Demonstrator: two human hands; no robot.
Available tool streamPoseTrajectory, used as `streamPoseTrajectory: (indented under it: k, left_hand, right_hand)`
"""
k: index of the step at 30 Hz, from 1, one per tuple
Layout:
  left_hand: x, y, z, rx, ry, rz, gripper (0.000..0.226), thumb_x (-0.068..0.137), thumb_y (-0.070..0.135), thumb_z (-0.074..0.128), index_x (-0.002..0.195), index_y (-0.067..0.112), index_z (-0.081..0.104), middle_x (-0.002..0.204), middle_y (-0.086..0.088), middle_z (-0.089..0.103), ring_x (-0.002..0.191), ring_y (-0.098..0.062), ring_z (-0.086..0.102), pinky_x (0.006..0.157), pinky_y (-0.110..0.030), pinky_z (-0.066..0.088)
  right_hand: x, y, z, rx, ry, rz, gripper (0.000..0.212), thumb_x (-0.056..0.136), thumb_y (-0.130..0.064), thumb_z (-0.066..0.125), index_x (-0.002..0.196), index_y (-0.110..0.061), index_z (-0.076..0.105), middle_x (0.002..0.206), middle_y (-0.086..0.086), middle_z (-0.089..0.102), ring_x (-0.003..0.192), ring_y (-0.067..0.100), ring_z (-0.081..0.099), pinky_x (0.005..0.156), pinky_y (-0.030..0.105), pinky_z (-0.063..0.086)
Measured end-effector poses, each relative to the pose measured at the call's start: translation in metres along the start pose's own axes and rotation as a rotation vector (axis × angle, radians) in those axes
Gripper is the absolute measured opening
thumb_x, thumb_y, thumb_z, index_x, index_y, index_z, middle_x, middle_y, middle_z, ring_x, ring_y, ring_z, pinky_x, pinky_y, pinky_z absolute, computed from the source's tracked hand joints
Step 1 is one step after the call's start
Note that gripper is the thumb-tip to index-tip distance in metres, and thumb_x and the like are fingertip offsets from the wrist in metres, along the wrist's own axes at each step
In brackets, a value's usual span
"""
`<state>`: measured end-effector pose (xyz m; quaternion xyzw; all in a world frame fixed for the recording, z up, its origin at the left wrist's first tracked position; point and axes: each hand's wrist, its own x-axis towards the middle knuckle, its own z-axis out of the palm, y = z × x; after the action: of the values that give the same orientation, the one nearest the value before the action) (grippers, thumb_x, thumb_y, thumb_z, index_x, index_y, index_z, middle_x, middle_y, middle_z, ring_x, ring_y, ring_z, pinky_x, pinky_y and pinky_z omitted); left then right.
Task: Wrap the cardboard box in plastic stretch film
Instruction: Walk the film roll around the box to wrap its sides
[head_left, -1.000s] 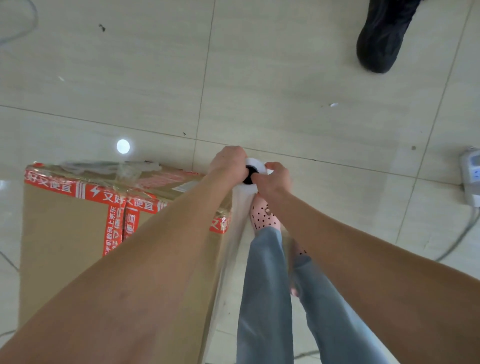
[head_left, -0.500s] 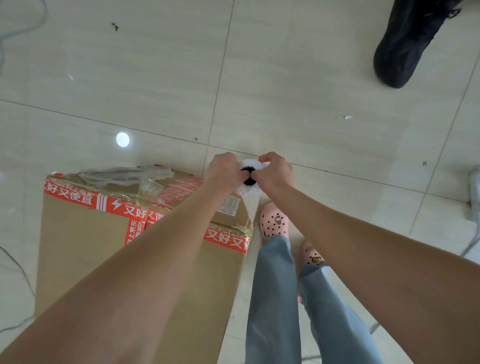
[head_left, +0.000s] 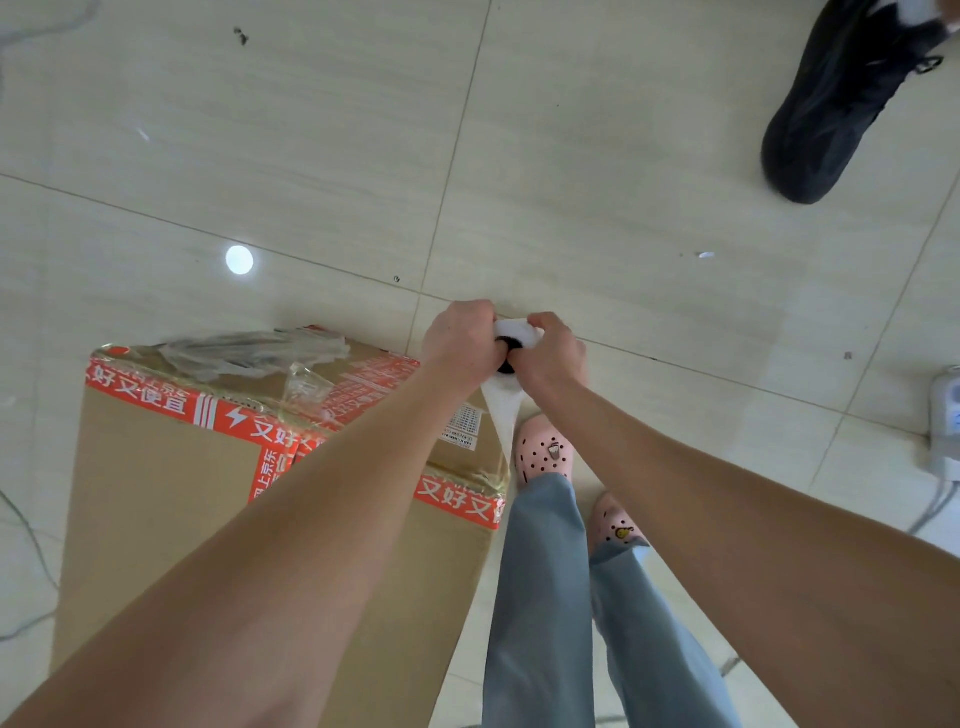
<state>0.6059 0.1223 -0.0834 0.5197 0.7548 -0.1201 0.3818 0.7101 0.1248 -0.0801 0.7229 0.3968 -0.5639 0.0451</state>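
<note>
Bright, even light is falling from above. A round glare spot (head_left: 239, 260) is shining on the glossy floor (head_left: 597, 156). Shadows are looking faint, and the tile lines (head_left: 453, 171) are bending toward the edges.

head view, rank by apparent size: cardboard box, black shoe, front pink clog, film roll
1. cardboard box
2. black shoe, cropped by frame
3. front pink clog
4. film roll, mostly hidden by left hand and right hand, so unsure

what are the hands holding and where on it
Both hands grip the stretch film roll at its top end, the left hand and the right hand on opposite sides of it.
</note>
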Motion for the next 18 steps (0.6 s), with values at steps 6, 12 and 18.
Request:
streamPoseTrajectory:
  k: [6,12,18]
  left_hand:
    - [0.001,-0.022,-0.008,-0.285,0.053,-0.256,0.015,0.082,0.019,0.056,0.084,0.004,0.056,0.081,-0.013,0.066,0.072,-0.027,0.066,0.059,-0.034,0.053]
    - [-0.004,-0.038,-0.008,-0.428,0.055,-0.373,0.022,0.087,0.026,0.058,0.079,0.008,0.049,0.079,-0.012,0.067,0.066,-0.024,0.068,0.057,-0.033,0.051]
    - [0.005,-0.029,-0.021,-0.09,0.05,-0.063,0.034,0.086,0.02,0.059,0.117,0.012,0.048,0.101,-0.006,0.057,0.085,-0.026,0.061,0.066,-0.036,0.05]
  right_hand:
    - [0.009,-0.029,0.007,-0.006,-0.017,-0.12,0.047,0.082,-0.007,0.054,0.126,-0.023,0.055,0.12,0.002,0.06,0.101,0.023,0.059,0.078,0.031,0.051]
    - [0.01,-0.038,0.024,0.046,-0.087,0.051,0.053,0.082,-0.012,0.06,0.132,-0.025,0.046,0.12,0.007,0.055,0.095,0.026,0.062,0.08,0.04,0.057]
    - [0.019,-0.041,0.015,-0.061,-0.077,-0.012,0.051,0.083,-0.005,0.053,0.13,-0.024,0.051,0.119,0.007,0.056,0.098,0.027,0.061,0.082,0.043,0.056]
